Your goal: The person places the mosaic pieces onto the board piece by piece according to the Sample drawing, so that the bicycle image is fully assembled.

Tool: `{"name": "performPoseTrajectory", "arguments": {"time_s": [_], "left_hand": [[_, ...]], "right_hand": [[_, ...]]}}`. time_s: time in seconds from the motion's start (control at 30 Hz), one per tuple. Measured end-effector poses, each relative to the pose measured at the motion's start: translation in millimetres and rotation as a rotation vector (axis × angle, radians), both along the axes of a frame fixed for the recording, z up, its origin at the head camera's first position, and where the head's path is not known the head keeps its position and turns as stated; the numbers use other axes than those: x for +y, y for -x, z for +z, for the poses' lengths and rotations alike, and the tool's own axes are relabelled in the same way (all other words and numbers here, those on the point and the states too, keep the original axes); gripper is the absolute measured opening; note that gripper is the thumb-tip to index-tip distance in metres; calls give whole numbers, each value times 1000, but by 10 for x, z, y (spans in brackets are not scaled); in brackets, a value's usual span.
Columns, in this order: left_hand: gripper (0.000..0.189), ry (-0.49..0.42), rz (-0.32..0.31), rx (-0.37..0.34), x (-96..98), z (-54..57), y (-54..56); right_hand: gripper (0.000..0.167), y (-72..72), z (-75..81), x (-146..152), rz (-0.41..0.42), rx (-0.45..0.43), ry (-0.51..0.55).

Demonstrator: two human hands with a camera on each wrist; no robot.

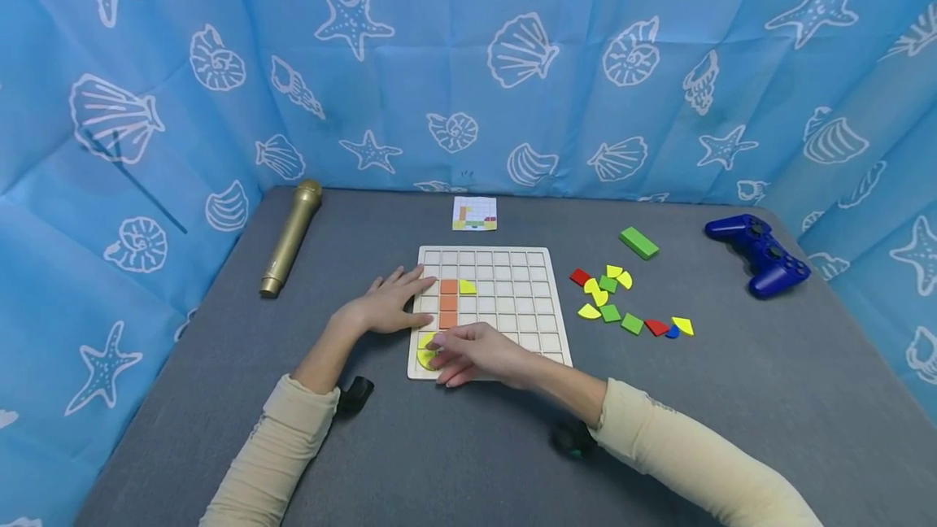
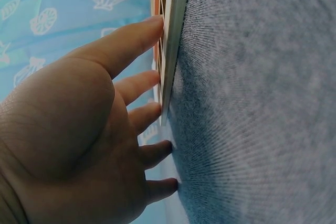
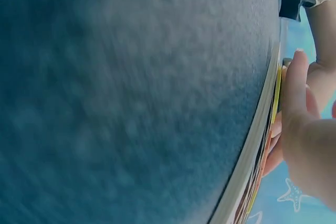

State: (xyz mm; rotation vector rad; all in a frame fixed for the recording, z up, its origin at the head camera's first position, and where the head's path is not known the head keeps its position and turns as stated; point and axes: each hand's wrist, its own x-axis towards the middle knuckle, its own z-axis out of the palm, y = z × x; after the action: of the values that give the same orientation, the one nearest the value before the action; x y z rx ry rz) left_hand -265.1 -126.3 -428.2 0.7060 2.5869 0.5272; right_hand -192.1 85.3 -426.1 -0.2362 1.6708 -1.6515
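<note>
Soft cream sleeves point(image 1: 688, 437) are closest, over a gray counter point(image 1: 424, 462). Seen from the head, the left hand point(image 1: 382, 303) is spread wide, holding nothing, its fingers on a flat board point(image 1: 523, 289) with little square dips. Orange squares point(image 1: 448, 320) sit in it. The right hand point(image 1: 479, 352) has bent fingers by yellow, round-edged pieces point(image 1: 427, 360) in the board's near left corner; I can't tell if it grips one. At the left wrist, the counter looks fuzzy. At the right wrist, thin yellow and orange bits poke above the board's rim.
</note>
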Motion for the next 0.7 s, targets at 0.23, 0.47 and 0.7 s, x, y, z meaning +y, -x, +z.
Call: {"name": "performPoseTrajectory", "arguments": {"time_s": [0.23,0.47,0.7], "left_hand": [[70,24,-10,11,-2,-16,0],[70,24,-5,6,7,-35,10],[70,20,-11,9,-2,-12,-1]], "right_hand": [[52,-36,55,-10,122,-107,76],[52,-64,87,-13,109,-133,70],[53,-46,86,23,87,-143,78]]}}
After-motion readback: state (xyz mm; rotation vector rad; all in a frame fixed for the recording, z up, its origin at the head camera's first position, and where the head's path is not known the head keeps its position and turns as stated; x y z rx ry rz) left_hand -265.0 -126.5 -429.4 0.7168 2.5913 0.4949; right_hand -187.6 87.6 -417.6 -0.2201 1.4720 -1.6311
